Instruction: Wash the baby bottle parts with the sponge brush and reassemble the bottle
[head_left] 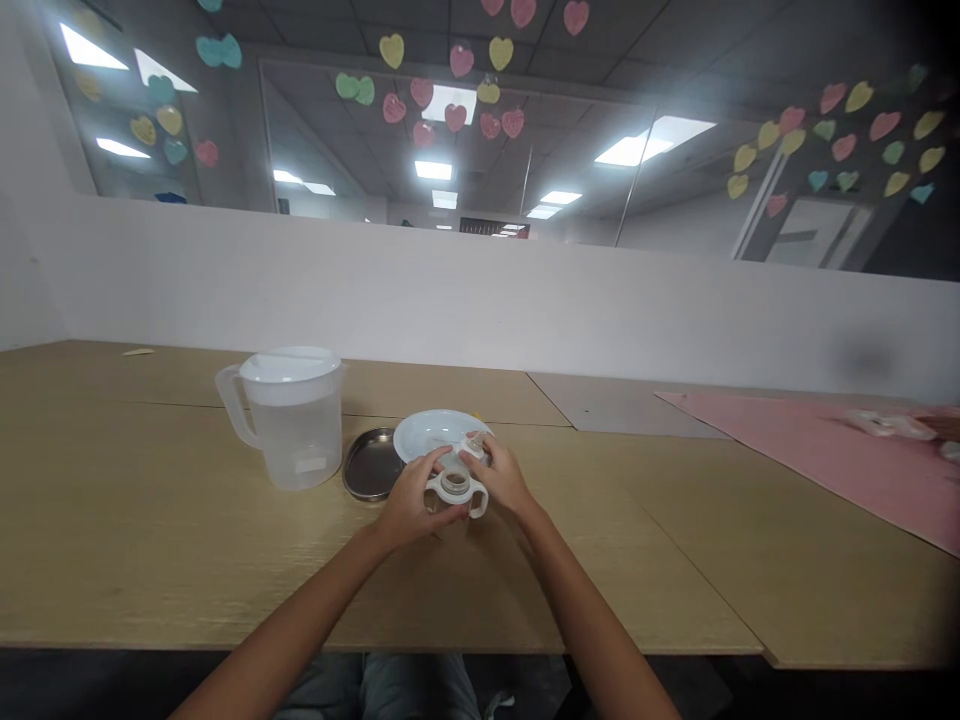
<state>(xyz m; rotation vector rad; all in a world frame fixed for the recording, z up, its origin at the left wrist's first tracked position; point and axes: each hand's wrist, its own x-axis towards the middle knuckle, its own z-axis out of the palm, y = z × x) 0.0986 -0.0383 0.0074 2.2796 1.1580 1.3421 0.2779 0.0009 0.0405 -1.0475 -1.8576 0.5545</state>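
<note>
Nearest the camera, two bare forearms reach over the wood-toned surface, above grey trousers. The left hand is closed around a two-handled baby bottle, its neck uncovered, held just above the surface in front of a white bowl. The right hand pinches a clear teat in a white collar just beyond the bottle's neck. A shallow metal dish sits beside the bowl, then a lidded plastic pitcher whose pale label is too small to read. A pink sheet covers the far right. Behind the white wall, glass carries heart-shaped notes, any writing illegible, below ceiling lights.
</note>
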